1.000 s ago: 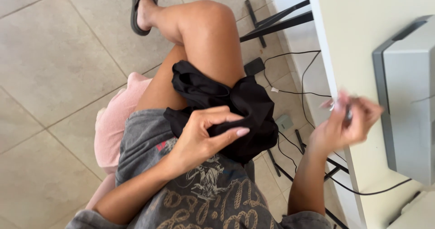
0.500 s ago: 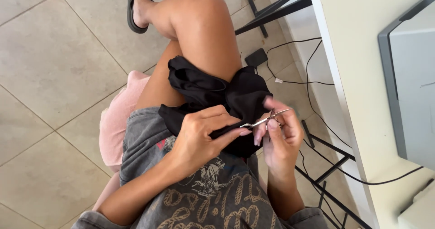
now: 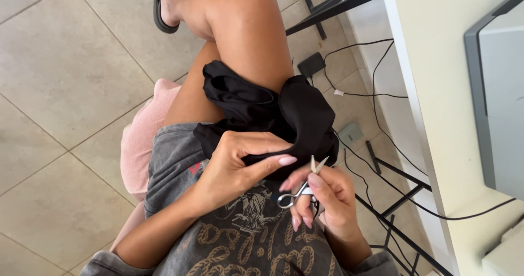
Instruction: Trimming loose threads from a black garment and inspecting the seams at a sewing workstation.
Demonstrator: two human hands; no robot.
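A crumpled black garment [image 3: 262, 109] lies over my crossed thigh. My left hand [image 3: 240, 164] pinches a fold of it at its lower edge, thumb and fingers closed on the cloth. Just to the right, my right hand [image 3: 325, 202] holds small silver scissors [image 3: 303, 186], fingers through the loops, with the short blades slightly parted and pointing up toward the fabric's edge. The blade tips sit a little right of my left fingertips, close to the cloth.
I sit on a pink cushioned seat [image 3: 139, 145] over a tiled floor [image 3: 65, 79]. A cream desk [image 3: 436, 90] with a grey machine [image 3: 499, 96] stands at the right. Black cables [image 3: 371, 90] and black metal legs [image 3: 327, 11] run beneath it.
My right hand came from the desk edge at the right, carrying the scissors, down to the garment on my lap. The left hand kept its pinch on the cloth.
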